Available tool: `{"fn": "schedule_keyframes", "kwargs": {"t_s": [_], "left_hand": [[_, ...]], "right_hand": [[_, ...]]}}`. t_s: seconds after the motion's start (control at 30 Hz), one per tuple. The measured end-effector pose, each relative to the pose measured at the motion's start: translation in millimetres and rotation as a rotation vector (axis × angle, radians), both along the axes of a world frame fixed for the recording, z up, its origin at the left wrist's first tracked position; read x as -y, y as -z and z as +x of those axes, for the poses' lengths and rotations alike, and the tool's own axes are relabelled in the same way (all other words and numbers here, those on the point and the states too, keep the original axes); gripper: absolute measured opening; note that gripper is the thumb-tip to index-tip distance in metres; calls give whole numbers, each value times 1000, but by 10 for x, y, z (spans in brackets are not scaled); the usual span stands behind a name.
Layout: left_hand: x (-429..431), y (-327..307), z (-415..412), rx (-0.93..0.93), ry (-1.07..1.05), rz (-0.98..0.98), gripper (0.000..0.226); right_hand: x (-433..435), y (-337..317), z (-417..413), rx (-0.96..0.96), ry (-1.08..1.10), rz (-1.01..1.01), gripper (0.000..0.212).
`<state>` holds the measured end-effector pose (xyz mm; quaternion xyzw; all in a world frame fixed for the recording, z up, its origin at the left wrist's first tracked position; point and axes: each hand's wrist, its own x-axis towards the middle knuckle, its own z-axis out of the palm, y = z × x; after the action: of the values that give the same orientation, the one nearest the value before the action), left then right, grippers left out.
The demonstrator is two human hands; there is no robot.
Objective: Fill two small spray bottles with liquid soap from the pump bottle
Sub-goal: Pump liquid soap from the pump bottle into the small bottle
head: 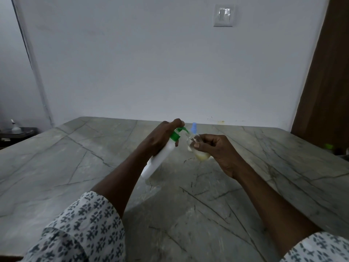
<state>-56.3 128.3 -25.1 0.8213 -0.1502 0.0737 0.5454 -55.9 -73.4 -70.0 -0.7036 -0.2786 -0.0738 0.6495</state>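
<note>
My left hand (160, 138) grips a white pump bottle (157, 160) with a green pump head (177, 133), tilted toward the right, a finger resting on top of the pump. The green nozzle points into the open neck of a small clear spray bottle (196, 148) held tilted in my right hand (217, 150). Yellowish liquid sits at the bottom of that small bottle. Behind it stands a second small bottle with a light blue spray cap (194, 127), mostly hidden by the held one.
Both hands hover over a grey marble table (94, 167) that runs to a white wall. A dark shelf with a small bottle (15, 127) sits far left. A brown wooden panel (328, 82) and a green object (328, 146) are at the right.
</note>
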Motion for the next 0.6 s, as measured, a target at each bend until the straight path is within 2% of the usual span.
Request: {"fn": "schedule_keyframes", "kwargs": {"t_s": [0.27, 0.6], "left_hand": [[-5, 6, 14, -3, 8, -1, 52], [-9, 3, 21, -20, 9, -6, 42]], "right_hand": [[4, -4, 0, 20, 11, 5, 28], [-9, 9, 7, 13, 19, -13, 33]]}}
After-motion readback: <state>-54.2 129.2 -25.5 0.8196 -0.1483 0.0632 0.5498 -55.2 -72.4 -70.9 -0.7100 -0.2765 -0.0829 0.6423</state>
